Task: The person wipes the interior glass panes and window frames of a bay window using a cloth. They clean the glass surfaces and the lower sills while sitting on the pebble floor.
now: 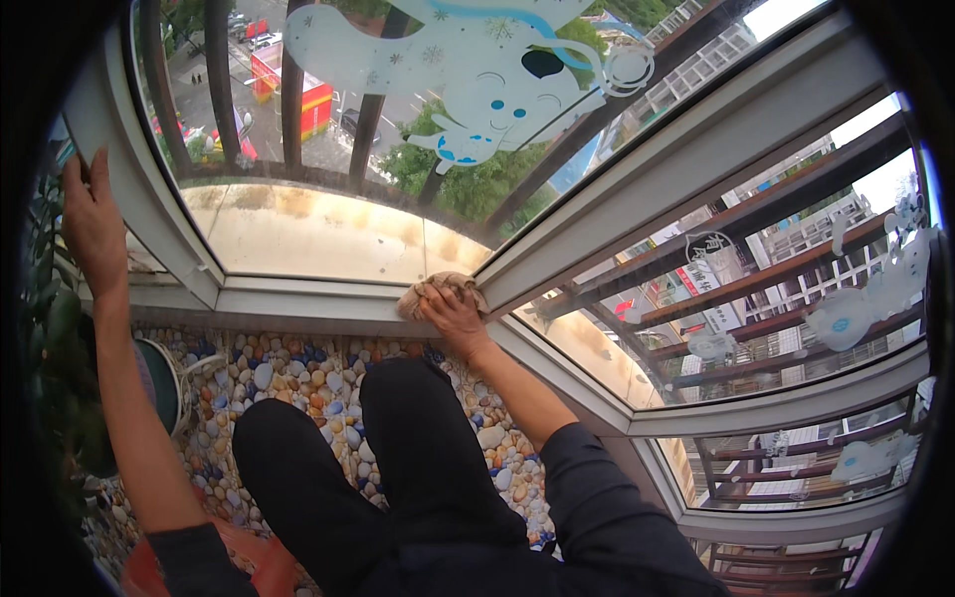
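Observation:
A crumpled beige cloth (pixel 440 289) is pressed into the lower right corner of the window, where the sill (pixel 321 298) meets an upright post. My right hand (pixel 456 317) holds this cloth, fingers spread over it. At the far left, my left hand (pixel 95 216) grips the edge of a pale window frame (pixel 123 142); some of its fingers are out of sight behind it. Between the hands is a glass pane (pixel 298 216) with a white cartoon animal decal (pixel 448 82) on it.
Pebble-patterned flooring (pixel 298 373) lies below my bent knees. Green plants (pixel 60 358) and a green pot (pixel 160 384) stand left; a red plastic item (pixel 268 560) is below my left arm. More decorated windows (pixel 716 321) run along the right. Dark bars (pixel 365 138) stand outside the glass.

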Available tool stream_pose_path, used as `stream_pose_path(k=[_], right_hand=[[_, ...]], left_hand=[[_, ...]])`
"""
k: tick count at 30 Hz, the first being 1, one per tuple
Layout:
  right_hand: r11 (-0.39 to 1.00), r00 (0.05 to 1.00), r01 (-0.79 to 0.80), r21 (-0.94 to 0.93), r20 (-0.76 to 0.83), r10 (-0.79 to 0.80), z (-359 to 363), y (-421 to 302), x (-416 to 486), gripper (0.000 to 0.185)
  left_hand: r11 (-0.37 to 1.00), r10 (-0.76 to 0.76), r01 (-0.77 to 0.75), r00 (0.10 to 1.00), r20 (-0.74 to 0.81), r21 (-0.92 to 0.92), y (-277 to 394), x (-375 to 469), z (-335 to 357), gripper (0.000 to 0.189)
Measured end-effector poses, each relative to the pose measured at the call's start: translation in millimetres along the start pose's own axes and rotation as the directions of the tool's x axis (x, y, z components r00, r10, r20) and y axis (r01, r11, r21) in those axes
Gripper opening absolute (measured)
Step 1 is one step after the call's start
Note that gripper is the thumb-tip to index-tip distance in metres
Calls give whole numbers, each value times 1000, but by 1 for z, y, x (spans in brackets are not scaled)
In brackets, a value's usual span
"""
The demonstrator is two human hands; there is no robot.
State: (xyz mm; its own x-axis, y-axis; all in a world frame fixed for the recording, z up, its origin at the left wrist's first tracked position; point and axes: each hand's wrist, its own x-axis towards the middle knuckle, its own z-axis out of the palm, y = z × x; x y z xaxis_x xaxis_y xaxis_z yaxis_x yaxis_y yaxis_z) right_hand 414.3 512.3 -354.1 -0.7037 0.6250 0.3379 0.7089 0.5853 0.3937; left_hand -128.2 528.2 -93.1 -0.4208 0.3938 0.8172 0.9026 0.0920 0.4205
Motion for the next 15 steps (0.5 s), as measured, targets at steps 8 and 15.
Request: stream_pose_path(k=[8, 15], right_hand=[[995, 980, -48, -88, -195, 30, -231, 109, 71, 31], [843, 863, -238, -482, -503, -44, -370, 170, 108, 48]], left_hand=[[1000, -13, 13, 1000, -10, 16, -1, 7, -4, 35], [996, -93, 93, 995, -34, -8, 20, 6, -4, 41]])
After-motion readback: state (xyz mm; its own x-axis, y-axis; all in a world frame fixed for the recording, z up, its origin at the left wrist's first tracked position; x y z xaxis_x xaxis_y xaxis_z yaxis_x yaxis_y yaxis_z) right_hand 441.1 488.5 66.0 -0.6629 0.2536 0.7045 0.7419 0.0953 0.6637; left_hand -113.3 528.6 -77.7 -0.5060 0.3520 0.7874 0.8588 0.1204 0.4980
